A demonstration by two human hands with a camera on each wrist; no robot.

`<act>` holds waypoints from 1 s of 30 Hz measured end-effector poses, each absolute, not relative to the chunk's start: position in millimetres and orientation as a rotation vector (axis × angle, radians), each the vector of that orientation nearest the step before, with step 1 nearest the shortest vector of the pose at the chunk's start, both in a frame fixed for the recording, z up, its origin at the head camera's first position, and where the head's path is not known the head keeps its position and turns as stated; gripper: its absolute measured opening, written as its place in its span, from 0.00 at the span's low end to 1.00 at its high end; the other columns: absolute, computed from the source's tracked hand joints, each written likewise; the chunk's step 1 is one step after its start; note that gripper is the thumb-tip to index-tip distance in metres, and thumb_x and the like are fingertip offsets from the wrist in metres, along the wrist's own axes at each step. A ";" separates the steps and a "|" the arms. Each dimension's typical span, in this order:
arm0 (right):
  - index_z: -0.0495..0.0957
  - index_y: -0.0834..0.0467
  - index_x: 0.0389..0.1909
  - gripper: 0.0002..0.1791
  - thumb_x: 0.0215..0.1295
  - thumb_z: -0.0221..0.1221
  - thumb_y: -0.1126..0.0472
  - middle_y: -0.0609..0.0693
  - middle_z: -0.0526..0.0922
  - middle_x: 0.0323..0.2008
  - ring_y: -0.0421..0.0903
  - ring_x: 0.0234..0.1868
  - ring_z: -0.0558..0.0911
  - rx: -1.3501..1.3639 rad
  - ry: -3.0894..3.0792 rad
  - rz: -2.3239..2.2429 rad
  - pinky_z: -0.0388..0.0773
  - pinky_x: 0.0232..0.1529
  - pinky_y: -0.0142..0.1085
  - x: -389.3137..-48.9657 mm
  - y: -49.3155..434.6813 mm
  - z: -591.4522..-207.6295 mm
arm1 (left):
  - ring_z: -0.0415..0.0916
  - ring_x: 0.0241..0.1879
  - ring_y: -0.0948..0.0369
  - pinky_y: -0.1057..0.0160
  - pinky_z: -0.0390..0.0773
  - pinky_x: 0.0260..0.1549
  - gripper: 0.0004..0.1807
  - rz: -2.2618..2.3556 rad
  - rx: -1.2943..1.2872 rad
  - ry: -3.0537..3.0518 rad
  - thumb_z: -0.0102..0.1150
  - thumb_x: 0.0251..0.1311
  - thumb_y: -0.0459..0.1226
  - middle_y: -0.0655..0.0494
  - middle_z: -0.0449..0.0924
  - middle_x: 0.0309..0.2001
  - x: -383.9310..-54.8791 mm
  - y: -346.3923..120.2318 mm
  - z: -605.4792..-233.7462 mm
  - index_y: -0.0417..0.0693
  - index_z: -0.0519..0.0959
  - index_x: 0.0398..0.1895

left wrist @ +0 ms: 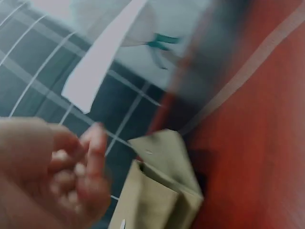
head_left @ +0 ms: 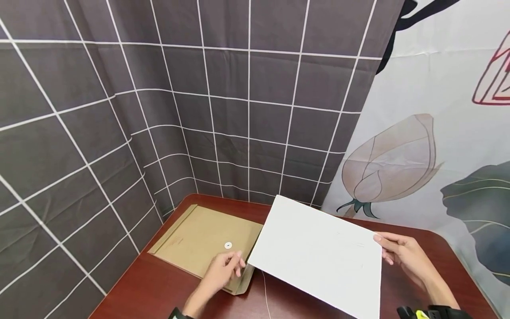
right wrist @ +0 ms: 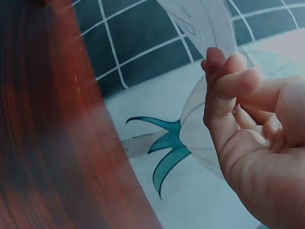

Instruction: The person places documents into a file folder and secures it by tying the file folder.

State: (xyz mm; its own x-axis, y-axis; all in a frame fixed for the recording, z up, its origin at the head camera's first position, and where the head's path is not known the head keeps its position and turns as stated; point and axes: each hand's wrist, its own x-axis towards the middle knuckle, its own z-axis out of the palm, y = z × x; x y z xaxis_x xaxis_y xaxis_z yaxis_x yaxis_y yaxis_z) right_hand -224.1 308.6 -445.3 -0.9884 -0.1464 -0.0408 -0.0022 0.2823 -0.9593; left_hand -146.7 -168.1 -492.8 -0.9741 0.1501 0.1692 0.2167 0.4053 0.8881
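Note:
My right hand [head_left: 402,252] pinches the right edge of a white stack of paper [head_left: 318,252], thumb on top. The paper is raised and tilted above the table. In the right wrist view, the thumb and fingers [right wrist: 224,71] meet on the paper's edge [right wrist: 205,24], where some print shows. A brown kraft document envelope [head_left: 203,235] with a white round button [head_left: 228,245] lies at the left. My left hand [head_left: 225,268] is over its near right part, fingers loosely bent and holding nothing. In the left wrist view, the envelope's mouth [left wrist: 164,176] gapes and its flap [left wrist: 167,148] stands out.
The reddish-brown wooden table [head_left: 135,288] lies under everything. A thin pale string [head_left: 266,292] trails from the envelope toward the near edge. Behind stand a dark grid-patterned curtain [head_left: 227,115] and a white cloth with a printed flower [head_left: 394,164].

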 end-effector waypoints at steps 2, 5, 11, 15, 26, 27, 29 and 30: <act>0.76 0.66 0.56 0.23 0.69 0.57 0.53 0.49 0.75 0.24 0.42 0.21 0.73 -0.133 2.378 -1.856 0.71 0.21 0.38 -221.9 311.9 -446.2 | 0.66 0.20 0.71 0.70 0.68 0.19 0.12 -1.247 -0.300 -2.609 0.55 0.67 0.39 0.65 0.75 0.22 -140.6 -165.6 -499.0 0.50 0.80 0.24; 0.79 0.61 0.53 0.18 0.69 0.58 0.54 0.49 0.77 0.25 0.42 0.21 0.73 -0.129 2.329 -1.906 0.69 0.21 0.38 -219.5 314.8 -447.5 | 0.67 0.30 0.67 0.66 0.71 0.29 0.06 -0.791 -0.300 -2.611 0.65 0.58 0.38 0.67 0.71 0.28 -131.4 -159.7 -507.3 0.54 0.82 0.24; 0.82 0.55 0.47 0.11 0.69 0.58 0.56 0.47 0.76 0.24 0.40 0.21 0.73 -0.088 2.244 -1.986 0.71 0.22 0.35 -215.3 318.0 -451.1 | 0.64 0.39 0.60 0.60 0.72 0.39 0.04 -0.436 -0.330 -2.616 0.73 0.46 0.39 0.61 0.67 0.34 -124.6 -147.4 -517.3 0.52 0.86 0.25; 0.83 0.55 0.46 0.11 0.69 0.57 0.56 0.47 0.76 0.25 0.39 0.22 0.73 -0.086 2.228 -2.007 0.72 0.22 0.34 -211.0 320.1 -453.5 | 0.62 0.40 0.58 0.57 0.71 0.41 0.06 -0.364 -0.334 -2.594 0.75 0.42 0.41 0.57 0.69 0.37 -124.1 -141.7 -521.3 0.53 0.86 0.22; 0.83 0.57 0.44 0.10 0.71 0.54 0.61 0.46 0.77 0.25 0.38 0.22 0.72 -0.148 2.146 -2.104 0.70 0.20 0.33 -206.7 321.3 -464.1 | 0.65 0.52 0.48 0.52 0.65 0.42 0.31 -0.142 -0.243 -2.680 0.77 0.37 0.48 0.44 0.71 0.55 -126.5 -133.3 -527.9 0.38 0.83 0.45; 0.83 0.57 0.44 0.10 0.71 0.54 0.62 0.46 0.77 0.25 0.38 0.21 0.72 -0.156 2.139 -2.111 0.70 0.20 0.33 -206.5 321.6 -464.9 | 0.64 0.55 0.47 0.50 0.65 0.44 0.36 -0.130 -0.227 -2.685 0.77 0.36 0.48 0.43 0.71 0.57 -127.3 -132.0 -527.5 0.37 0.81 0.49; 0.84 0.56 0.43 0.10 0.71 0.54 0.62 0.46 0.77 0.25 0.38 0.21 0.72 -0.164 2.132 -2.119 0.70 0.20 0.32 -206.2 322.3 -466.7 | 0.62 0.61 0.44 0.44 0.65 0.48 0.42 -0.110 -0.200 -2.689 0.78 0.34 0.49 0.42 0.70 0.59 -128.8 -129.7 -527.0 0.35 0.77 0.55; 0.84 0.56 0.43 0.10 0.71 0.54 0.62 0.46 0.77 0.24 0.37 0.21 0.72 -0.167 2.129 -2.119 0.70 0.20 0.31 -206.1 322.3 -467.6 | 0.60 0.63 0.43 0.40 0.64 0.51 0.45 -0.106 -0.188 -2.692 0.79 0.34 0.49 0.41 0.70 0.60 -129.4 -128.8 -526.5 0.34 0.76 0.57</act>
